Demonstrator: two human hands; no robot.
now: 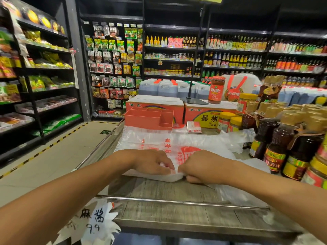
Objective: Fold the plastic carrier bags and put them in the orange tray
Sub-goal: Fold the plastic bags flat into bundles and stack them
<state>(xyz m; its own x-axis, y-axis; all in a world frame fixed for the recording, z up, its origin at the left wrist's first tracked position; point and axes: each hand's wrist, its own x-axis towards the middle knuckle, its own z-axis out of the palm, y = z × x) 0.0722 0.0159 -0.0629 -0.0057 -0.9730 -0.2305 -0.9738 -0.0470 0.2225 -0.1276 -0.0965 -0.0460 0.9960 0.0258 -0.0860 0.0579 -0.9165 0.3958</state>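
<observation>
The plastic bag (177,144) lies flat on the wooden counter (177,191), close to the person. It is thin and see-through white, with red letters and a red picture on it. Its near edge is doubled over into a thick white strip. Both hands meet at that strip, almost touching each other. The left hand (154,162) comes in from the left with its knuckles up and its fingers bent down, pinching the folded edge. The right hand (200,167) comes in from the right, curled like a fist, and pinches the same edge between thumb and fingers. Both arms are bare and reach out low over the counter. The fingertips are tucked under the hands, so how much plastic they hold is hard to see. The bag's right end is crumpled and its handles are hard to make out. The orange tray (148,117) stands behind the bag, at the back of the counter, and what is inside it cannot be seen. A small folded bag (194,127) lies just right of the tray. Brown sauce bottles (276,144) crowd the right side.
</observation>
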